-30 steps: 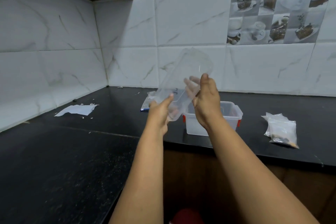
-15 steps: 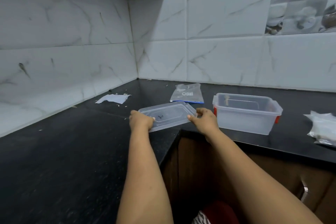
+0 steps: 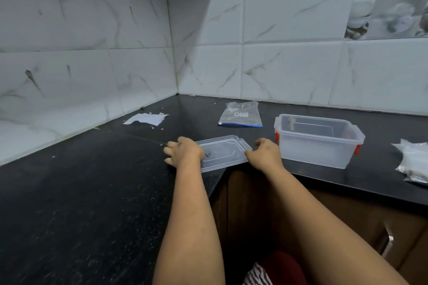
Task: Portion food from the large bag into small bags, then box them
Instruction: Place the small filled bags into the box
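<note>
Both hands sit at the short ends of the clear lid (image 3: 222, 152), which lies flat at the inner corner of the black worktop (image 3: 92, 192): the left hand (image 3: 185, 151) rests on its left end with curled fingers, the right hand (image 3: 264, 154) grips its right edge. Parking the lid here probably frees the open plastic box (image 3: 317, 143), just beside it on the right, for loading. One lid corner slightly overhangs the worktop edge. Behind lies a nearly flat zip bag (image 3: 240, 114); filled small bags (image 3: 414, 162) wait beyond the box, well apart. Bare worktop stretches to the left, apart from a torn paper scrap (image 3: 146, 119).
</note>
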